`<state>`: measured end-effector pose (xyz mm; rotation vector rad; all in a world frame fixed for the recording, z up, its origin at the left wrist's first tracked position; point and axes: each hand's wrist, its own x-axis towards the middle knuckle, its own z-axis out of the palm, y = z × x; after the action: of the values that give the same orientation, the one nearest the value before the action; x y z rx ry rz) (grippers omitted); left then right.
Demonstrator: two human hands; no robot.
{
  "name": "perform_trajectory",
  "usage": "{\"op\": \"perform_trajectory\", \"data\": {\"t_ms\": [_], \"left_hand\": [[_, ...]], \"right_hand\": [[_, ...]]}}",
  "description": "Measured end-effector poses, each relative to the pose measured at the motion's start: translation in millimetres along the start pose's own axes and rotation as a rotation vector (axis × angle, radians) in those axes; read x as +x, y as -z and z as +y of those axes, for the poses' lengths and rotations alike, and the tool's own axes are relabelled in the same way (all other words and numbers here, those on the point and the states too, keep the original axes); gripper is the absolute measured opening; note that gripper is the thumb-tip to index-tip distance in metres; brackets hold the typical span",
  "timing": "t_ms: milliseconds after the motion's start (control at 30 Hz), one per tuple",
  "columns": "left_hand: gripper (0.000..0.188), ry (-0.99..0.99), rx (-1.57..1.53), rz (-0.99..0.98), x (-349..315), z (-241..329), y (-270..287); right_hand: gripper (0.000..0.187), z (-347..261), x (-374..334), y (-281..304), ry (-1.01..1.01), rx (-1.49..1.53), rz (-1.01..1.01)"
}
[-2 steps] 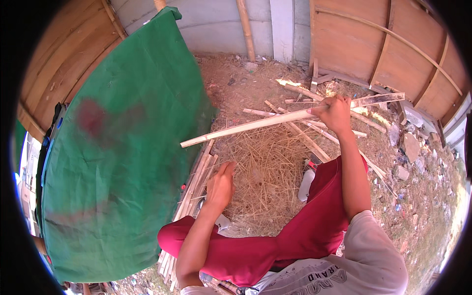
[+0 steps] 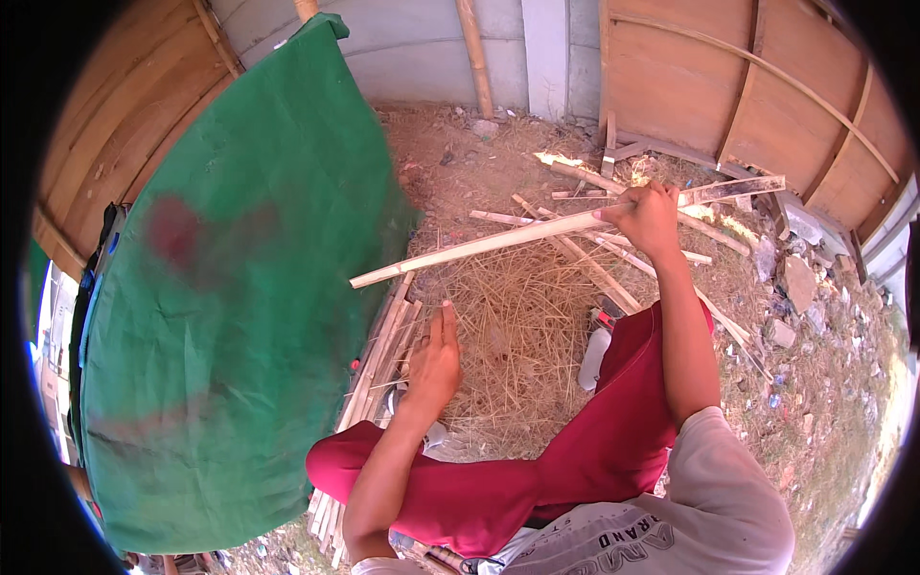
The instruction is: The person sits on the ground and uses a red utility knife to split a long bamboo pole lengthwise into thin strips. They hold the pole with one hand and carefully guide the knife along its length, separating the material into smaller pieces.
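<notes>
My right hand point(image 2: 644, 222) is closed round a long split bamboo strip point(image 2: 479, 249), held slanting above the ground. Its pale left end reaches close to a hanging green sheet point(image 2: 278, 326), while the other end sticks out past my fist to the right. Lower down, my left hand point(image 2: 435, 368) is raised with its fingers stretched upward, apart from the strip, and nothing shows in it. Beside it lies a stack of thin bamboo slats point(image 2: 376, 369) along the foot of the sheet. Thin bamboo shavings point(image 2: 522, 331) cover the ground between my legs.
Several loose bamboo strips point(image 2: 596, 270) lie crossed beyond my right knee. A small red and black object point(image 2: 604, 316) is near my right foot. Rubble and litter point(image 2: 797, 287) spread at the right. Wooden panels point(image 2: 685, 86) and a grey wall point(image 2: 412, 67) stand behind.
My left hand has shifted slightly right, and its fingers have straightened upward. My right hand keeps its hold on the bamboo strip, almost unmoved.
</notes>
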<state>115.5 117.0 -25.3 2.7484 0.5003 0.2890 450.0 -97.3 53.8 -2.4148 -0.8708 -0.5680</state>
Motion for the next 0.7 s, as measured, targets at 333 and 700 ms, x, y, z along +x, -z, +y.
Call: {"op": "perform_trajectory", "data": {"t_ms": [333,700], "left_hand": [[0.053,-0.140,-0.815,-0.150,13,180,-109],[0.026,0.184,-0.786,-0.237,12,94,-100]], "right_hand": [[0.041,-22,12,-15,0.083,-0.018,0.006],[0.040,-18,20,0,0.023,0.030,-0.140]]}}
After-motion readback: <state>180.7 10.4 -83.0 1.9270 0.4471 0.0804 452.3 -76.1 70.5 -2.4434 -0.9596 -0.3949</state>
